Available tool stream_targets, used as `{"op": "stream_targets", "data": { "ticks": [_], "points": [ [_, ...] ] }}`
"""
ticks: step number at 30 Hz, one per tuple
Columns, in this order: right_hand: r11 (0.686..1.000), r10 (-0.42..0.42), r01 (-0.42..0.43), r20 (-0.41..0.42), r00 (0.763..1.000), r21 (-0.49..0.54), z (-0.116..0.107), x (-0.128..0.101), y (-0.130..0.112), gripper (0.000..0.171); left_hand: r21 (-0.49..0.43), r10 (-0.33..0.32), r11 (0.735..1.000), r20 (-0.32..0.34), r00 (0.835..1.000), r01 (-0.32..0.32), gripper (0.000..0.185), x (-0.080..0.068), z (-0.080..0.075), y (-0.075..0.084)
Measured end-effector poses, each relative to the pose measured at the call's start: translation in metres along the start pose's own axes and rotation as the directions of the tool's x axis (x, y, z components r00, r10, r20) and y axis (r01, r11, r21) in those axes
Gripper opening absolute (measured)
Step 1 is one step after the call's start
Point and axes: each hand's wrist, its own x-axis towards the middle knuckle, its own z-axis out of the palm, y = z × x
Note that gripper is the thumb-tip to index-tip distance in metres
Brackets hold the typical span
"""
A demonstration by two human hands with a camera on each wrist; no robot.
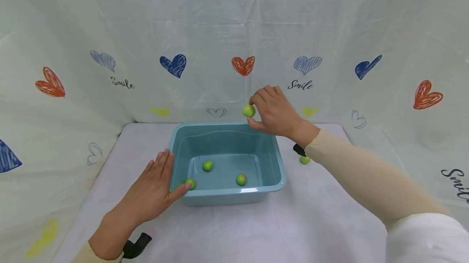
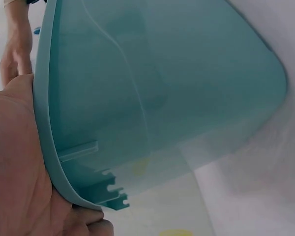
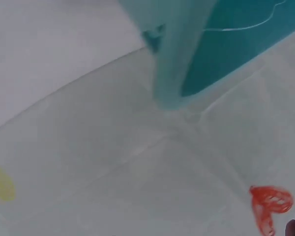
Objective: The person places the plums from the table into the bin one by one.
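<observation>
Heart-print backdrop, right hand (image 1: 275, 112) pinching small green fruit (image 1: 248, 110), left hand (image 1: 155, 187) flat against teal tub (image 1: 272, 161)

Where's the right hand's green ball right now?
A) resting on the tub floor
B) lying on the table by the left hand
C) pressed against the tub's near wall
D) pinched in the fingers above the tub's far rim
D: the right hand pinches the green ball in the air over the far rim of the blue tub; three other balls lie inside, and the left hand rests flat against the tub's left side.
</observation>
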Motion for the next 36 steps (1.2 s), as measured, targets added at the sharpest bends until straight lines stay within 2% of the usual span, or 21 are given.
{"op": "stream_targets", "data": {
  "ticks": [7,13,21,36],
  "points": [
    [0.979,-0.142,0.136,0.028,0.989,0.155,0.015,0.033,-0.052,0.033,0.004,0.011,1.0,-0.017,1.0,-0.011,0.104,0.0,0.0,0.0],
    [0.951,-0.217,0.173,0.157,0.963,0.255,0.031,0.036,-0.079,0.033,0.004,0.019,1.0,-0.025,0.999,-0.019,0.105,0.0,0.001,-0.001],
    [0.948,-0.264,0.192,0.291,0.92,0.254,0.048,0.027,-0.091,0.033,-0.008,0.014,1.0,-0.017,1.0,-0.015,0.107,0.0,0.001,-0.001],
    [0.947,-0.305,0.234,0.389,0.869,0.22,0.068,0.015,-0.102,0.036,-0.001,0.009,1.0,-0.015,1.0,-0.009,0.106,0.0,0.001,-0.001]
  ]
}}
